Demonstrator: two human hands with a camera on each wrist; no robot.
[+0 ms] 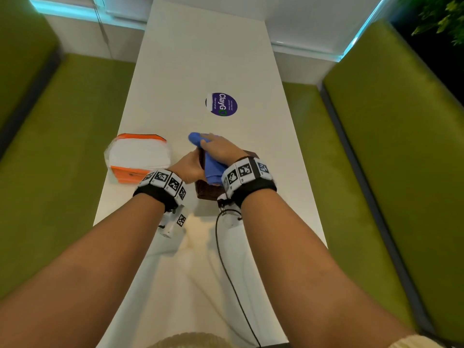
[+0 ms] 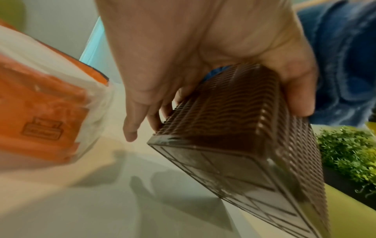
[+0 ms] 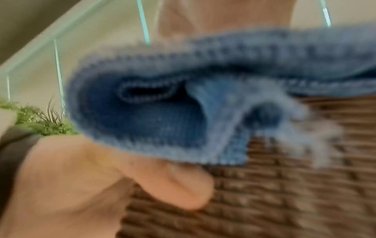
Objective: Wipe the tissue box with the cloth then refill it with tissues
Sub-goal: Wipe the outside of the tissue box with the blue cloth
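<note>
A dark brown woven-pattern tissue box (image 1: 207, 190) is held tilted above the white table (image 1: 200, 59). My left hand (image 1: 189, 165) grips the tissue box (image 2: 234, 116) from the left, thumb on one side and fingers on the other. My right hand (image 1: 218, 149) holds a folded blue cloth (image 1: 211, 167) against the box's top. In the right wrist view the blue cloth (image 3: 183, 104) lies on the brown box (image 3: 284, 193), with the thumb (image 3: 162, 182) beneath it. An orange pack of white tissues (image 1: 139, 156) lies to the left of the box.
A round purple sticker (image 1: 221, 104) sits on the table beyond the hands. Green padded benches (image 1: 401, 146) run along both sides. A black cable (image 1: 226, 259) trails from my right wrist. A green plant (image 2: 350, 153) is off to the right.
</note>
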